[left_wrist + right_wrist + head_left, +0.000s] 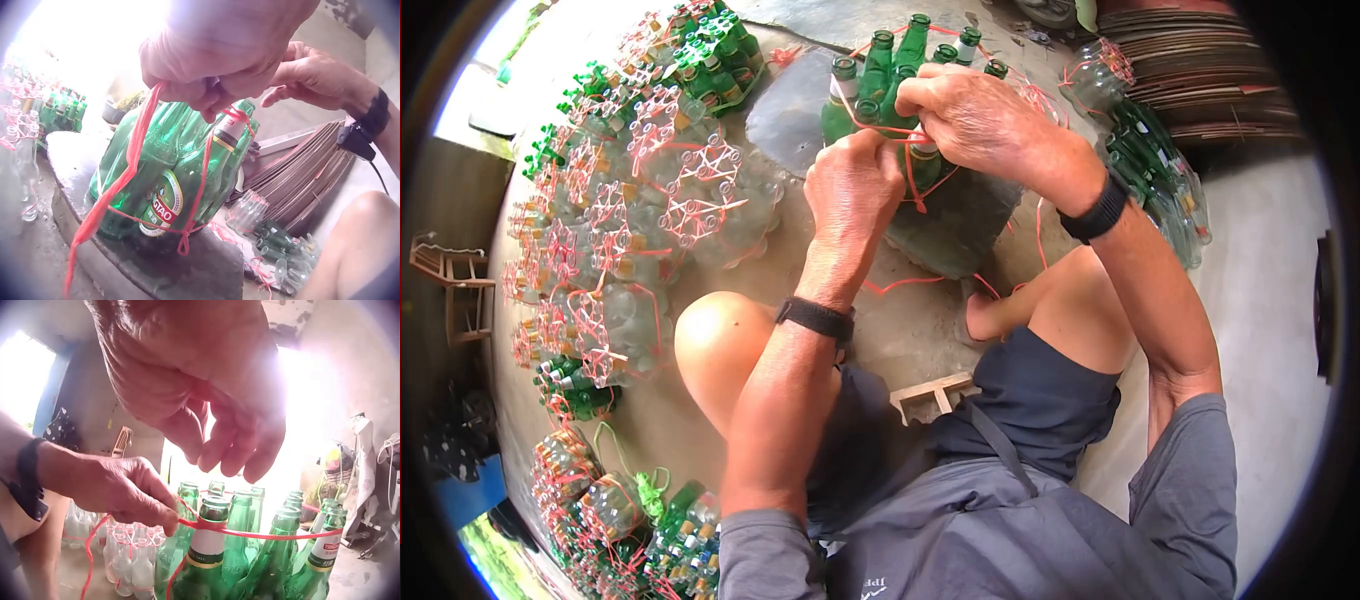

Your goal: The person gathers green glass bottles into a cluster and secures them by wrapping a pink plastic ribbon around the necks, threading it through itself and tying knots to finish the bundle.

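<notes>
Green glass beer bottles (880,65) stand in a cluster on a dark slab (206,269), a Tsingtao label facing out in the left wrist view. Red plastic twine (269,535) runs round their necks, and another loop circles them lower down. My left hand (855,180) pinches the twine beside a white-collared neck, and a loose tail (134,150) hangs from it. Over the bottle tops is my right hand (990,120), its fingers (225,450) bent loosely downward just above the mouths. No twine shows between them in the right wrist view.
Clear bottles (700,190) bundled with red twine crowd the floor at left, with green bundles (720,60) behind. Loose green bottles (1140,150) lie at right, near stacked flat brown sheets (1175,70). A small wooden stool (935,392) is under the person.
</notes>
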`<act>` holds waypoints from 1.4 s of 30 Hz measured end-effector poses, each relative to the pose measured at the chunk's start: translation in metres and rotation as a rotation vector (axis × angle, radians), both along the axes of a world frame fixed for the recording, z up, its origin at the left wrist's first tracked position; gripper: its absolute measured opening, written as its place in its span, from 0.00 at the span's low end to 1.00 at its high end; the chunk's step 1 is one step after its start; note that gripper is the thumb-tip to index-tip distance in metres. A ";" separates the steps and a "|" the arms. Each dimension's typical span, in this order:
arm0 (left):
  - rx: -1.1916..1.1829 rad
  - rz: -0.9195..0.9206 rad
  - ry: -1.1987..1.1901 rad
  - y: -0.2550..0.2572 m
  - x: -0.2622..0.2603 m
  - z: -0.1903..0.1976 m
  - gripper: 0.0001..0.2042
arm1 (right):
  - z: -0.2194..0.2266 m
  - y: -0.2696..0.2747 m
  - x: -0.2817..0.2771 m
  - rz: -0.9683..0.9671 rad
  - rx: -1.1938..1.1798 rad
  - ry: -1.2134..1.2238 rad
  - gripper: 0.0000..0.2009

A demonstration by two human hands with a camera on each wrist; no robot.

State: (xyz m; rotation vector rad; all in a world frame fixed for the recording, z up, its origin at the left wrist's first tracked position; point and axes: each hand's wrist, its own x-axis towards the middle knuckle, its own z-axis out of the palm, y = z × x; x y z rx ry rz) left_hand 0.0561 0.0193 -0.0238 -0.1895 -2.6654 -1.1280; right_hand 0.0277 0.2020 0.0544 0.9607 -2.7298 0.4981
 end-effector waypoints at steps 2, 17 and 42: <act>-0.024 0.048 0.013 0.001 -0.001 0.000 0.12 | -0.011 0.000 -0.017 0.046 0.061 -0.124 0.10; -0.051 0.125 0.041 0.000 -0.003 -0.002 0.14 | -0.013 0.001 -0.050 0.091 -0.190 -0.966 0.13; 0.079 0.181 0.009 0.005 0.003 -0.001 0.14 | 0.011 -0.013 -0.033 0.162 0.596 -0.006 0.10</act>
